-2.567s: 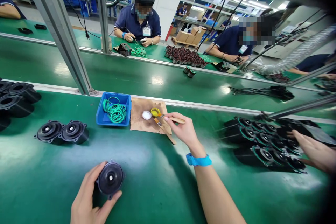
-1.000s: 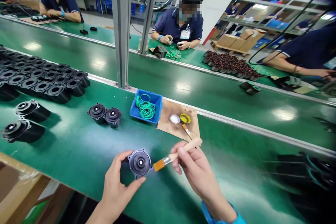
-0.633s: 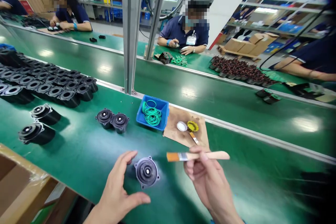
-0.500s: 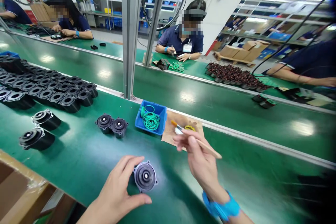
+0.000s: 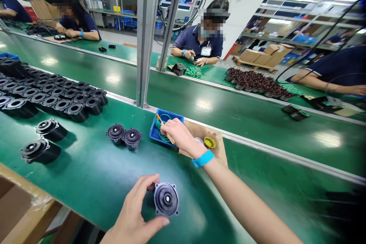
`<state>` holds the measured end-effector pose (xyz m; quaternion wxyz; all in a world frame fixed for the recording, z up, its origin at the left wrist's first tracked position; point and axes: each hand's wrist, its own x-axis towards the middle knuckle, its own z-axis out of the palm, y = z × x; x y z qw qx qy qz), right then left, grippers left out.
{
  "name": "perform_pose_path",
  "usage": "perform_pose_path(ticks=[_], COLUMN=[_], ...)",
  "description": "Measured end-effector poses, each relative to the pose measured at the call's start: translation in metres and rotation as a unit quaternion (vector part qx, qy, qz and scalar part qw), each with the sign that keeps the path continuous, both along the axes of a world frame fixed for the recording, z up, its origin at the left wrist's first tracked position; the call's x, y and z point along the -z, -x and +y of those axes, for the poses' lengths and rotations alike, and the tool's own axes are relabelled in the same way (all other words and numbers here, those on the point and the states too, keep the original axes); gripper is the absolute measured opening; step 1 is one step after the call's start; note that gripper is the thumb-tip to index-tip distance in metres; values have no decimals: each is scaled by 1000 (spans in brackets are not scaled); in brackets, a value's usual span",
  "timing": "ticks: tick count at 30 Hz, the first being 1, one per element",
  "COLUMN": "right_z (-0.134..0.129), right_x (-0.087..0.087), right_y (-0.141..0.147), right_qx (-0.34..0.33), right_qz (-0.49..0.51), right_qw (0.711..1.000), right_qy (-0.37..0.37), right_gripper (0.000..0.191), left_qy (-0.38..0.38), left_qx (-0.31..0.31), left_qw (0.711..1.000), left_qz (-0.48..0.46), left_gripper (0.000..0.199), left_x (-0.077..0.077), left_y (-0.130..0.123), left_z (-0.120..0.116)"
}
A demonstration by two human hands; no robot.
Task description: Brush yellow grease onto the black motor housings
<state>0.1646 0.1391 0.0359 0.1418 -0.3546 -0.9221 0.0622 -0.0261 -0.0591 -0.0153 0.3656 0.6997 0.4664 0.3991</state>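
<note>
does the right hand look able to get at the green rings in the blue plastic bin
Likely yes: the right hand is over the open bin, by the rings, though the orange-bristled wooden brush it holds may hinder.

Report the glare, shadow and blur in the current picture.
Head view throughout: pale glare on the green strip beyond the bench; a sheen on the bench beyond the left hand; a dark shadow beside the right forearm; dark, smeared shapes at lower right, sinking into the black edge; the nearest black housing looks fairly sharp.
</note>
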Motion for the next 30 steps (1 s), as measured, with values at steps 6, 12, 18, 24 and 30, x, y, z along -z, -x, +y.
perform_pose_path(ticks=[6,12,18,24,30], right_z=[-5,-5,-6,-4,-3], right_x=[-10,-5,-4,-1,0], right_y=[-5,4,8,12,9], right_qx=[14,13,13,4,12], right_qz=[-50,-103,-131,-154,-130], right_qw=[999,994,990,985,987], right_qy=[-5,-23,-55,-84,-95], right_gripper=[24,27,25,24,25], left_qy=[11,-20,-60,-85,-113], left_qx=[-38,-47,-59,-77,-87], left_qw=[999,998,996,993,990], left_qz=[-27,-25,-23,-19,-9], left_gripper=[82,76,65,58,56], left_x=[17,25,22,17,14], left_y=[-4,-5,-5,-7,-8], left_z=[-7,-11,-10,-9,-8])
